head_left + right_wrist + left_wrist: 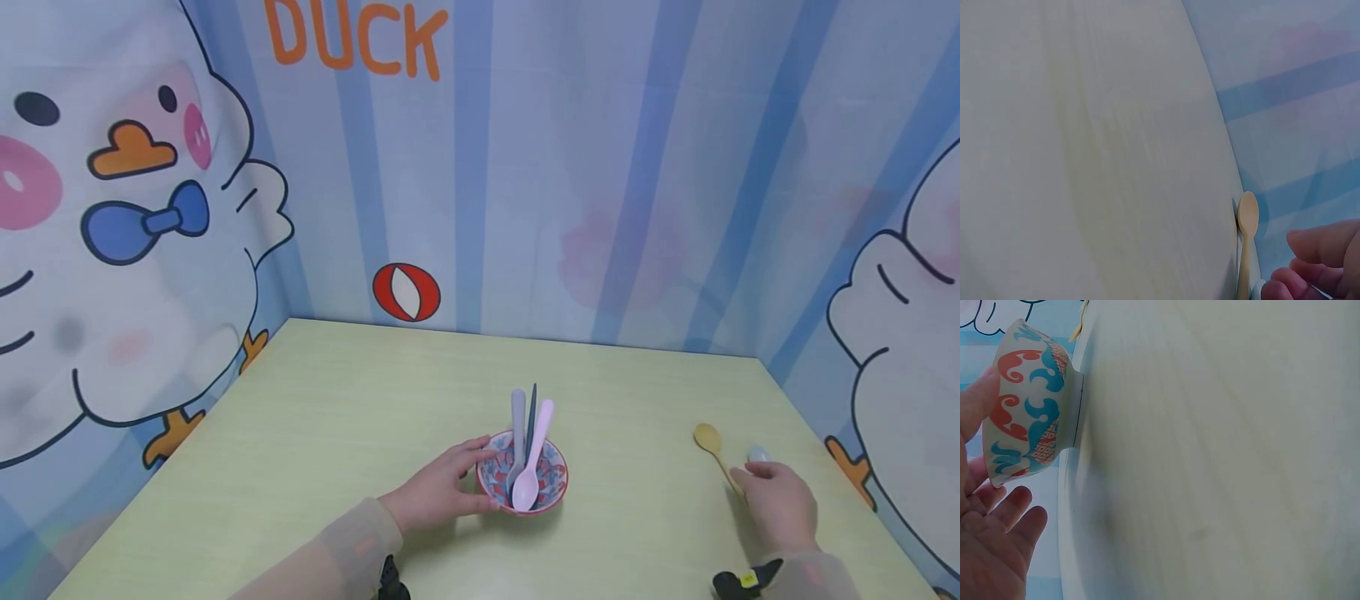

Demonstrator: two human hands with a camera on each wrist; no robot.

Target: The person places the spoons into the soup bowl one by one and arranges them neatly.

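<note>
A patterned bowl [557, 492] with a red rim stands near the table's middle. Inside it lean a greyish-purple spoon [518, 417], a pink spoon [538, 442] and a thin dark utensil [532, 412]. My left hand [442, 487] grips the bowl's left rim, thumb on the near side; the left wrist view shows the bowl's [1035, 406] red and blue outside. At the right, my right hand [780, 504] is low over the table beside a yellow spoon [707, 437]. Beyond its fingers shows a pale blue rounded end [758, 453], the rest hidden. In the right wrist view its thumb [1325, 244] is apart from the fingers.
The pale yellow table [360, 400] meets a blue striped backdrop [525, 167] with printed ducks along its back and sides. Between the bowl and the yellow spoon lies a stretch of bare tabletop [630, 467].
</note>
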